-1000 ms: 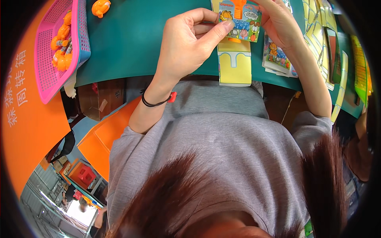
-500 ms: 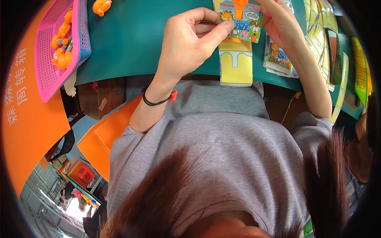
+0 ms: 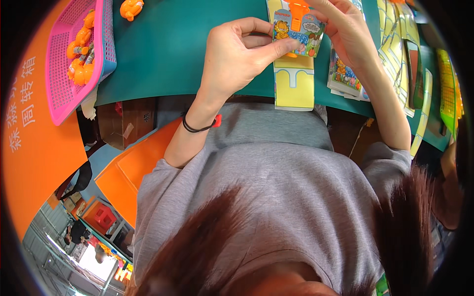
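Observation:
My left hand [image 3: 237, 56] pinches a small printed cartoon card [image 3: 312, 25] by its left side, its thumb lying across the front. An orange plastic piece [image 3: 297, 10] stands against the card's upper part, and a bit of orange shows below its lower edge. My right hand [image 3: 348, 34] closes its fingers at the top right, on the orange piece and near the card's edge; the exact fingertip contact is partly hidden. Under the card lies a yellow card strip [image 3: 295, 96] with a blue outline, reaching over the table's near edge.
On the left stands a pink basket [image 3: 109, 54] with several orange figures [image 3: 81, 71]; another orange figure [image 3: 131, 9] lies on the green table [image 3: 163, 54]. Printed cards [image 3: 345, 74] are stacked by my right forearm. Yellow sheets [image 3: 395, 64] and a yellow-green basket [image 3: 447, 89] are farther right.
My left thumb has slid right across the card, and the card's face now looks bent or tilted. Both hands stay close together around it. The whole view has shifted slightly.

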Available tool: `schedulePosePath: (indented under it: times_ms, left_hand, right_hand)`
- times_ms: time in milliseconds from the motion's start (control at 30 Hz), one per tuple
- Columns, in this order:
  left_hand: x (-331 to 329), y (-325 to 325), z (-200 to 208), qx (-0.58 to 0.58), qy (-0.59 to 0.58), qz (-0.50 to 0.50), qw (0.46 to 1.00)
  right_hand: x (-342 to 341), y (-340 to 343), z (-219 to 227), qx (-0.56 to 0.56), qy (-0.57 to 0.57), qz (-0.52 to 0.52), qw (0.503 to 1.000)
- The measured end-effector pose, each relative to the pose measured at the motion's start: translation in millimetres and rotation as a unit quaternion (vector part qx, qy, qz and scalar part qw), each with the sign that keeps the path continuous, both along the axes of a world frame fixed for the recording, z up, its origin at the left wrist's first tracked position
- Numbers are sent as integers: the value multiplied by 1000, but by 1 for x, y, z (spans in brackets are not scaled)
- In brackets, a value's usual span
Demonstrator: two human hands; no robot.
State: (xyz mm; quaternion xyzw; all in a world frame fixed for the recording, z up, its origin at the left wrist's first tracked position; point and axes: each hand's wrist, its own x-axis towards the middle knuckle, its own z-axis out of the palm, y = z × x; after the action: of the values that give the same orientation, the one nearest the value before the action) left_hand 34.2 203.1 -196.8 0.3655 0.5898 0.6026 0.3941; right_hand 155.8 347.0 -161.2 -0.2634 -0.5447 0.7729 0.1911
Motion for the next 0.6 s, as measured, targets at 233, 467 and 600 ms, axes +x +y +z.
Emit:
schedulePosePath:
  times_ms: [233, 467, 600]
  left_hand:
    - [4, -3, 0, 3, -15, 21, 1000]
    - [7, -3, 4, -3, -29, 30, 999]
    - [9, -2, 7, -5, -5, 48, 999]
  right_hand:
    - [-1, -2, -1, -29, 16, 1, 999]
    - [-3, -3, -1, -20, 30, -1, 999]
    - [-3, -1, 1, -1, 43, 16, 999]
